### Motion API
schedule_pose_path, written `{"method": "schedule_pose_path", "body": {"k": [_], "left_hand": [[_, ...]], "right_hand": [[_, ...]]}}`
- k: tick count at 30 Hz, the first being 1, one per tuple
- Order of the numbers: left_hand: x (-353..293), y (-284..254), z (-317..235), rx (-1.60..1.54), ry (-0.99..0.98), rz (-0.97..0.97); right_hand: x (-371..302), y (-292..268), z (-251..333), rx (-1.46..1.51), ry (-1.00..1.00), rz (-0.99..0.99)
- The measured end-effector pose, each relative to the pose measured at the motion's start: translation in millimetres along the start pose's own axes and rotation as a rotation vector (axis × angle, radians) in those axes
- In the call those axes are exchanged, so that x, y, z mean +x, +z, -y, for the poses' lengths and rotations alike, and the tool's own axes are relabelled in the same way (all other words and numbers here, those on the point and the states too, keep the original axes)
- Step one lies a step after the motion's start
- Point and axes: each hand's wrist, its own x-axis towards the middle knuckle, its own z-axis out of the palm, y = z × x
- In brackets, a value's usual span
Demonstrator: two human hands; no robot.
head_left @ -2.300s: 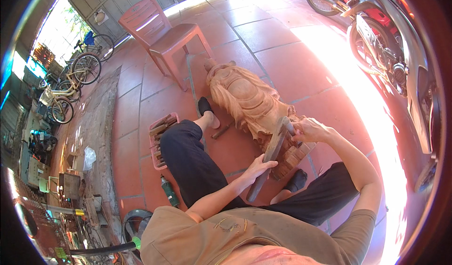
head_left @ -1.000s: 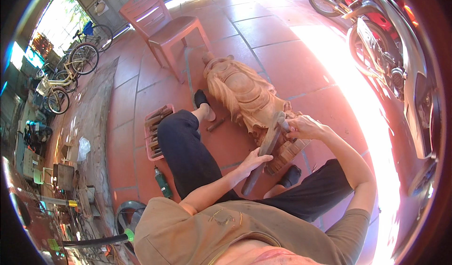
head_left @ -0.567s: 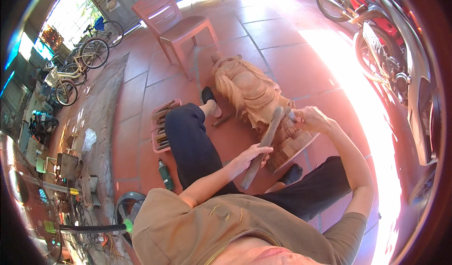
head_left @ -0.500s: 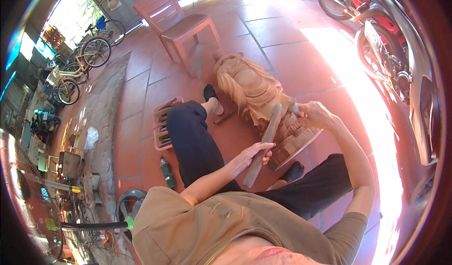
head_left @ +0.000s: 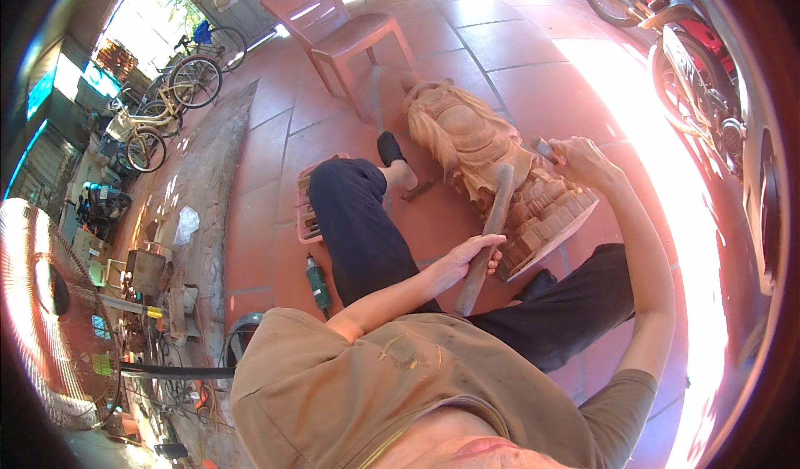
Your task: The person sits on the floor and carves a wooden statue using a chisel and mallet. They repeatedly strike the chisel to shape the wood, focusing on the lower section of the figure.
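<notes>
Head view: we are gripping a mallet [head_left: 487, 235] in our left hand [head_left: 471, 256], our right hand [head_left: 579, 159] closing on a chisel [head_left: 543, 148] against the carving [head_left: 483, 148] lying mid-floor; steadying the blade first seems wise.

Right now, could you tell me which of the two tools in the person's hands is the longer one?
The wooden mallet in the left hand; the chisel in the right hand barely pokes out.

Harsh sun glare right; fisheye edges bend; centre sharp.
</notes>
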Motion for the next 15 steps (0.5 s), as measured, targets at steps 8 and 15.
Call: {"method": "schedule_pose_path", "body": {"k": [8, 15], "left_hand": [[-6, 15, -2, 0.015, 0.022, -0.033], [-6, 14, -6, 0.044, 0.002, -0.069]], "right_hand": [[6, -6, 7, -0.090, -0.031, -0.013], [23, 1, -1, -0.200, -0.170, -0.133]]}}
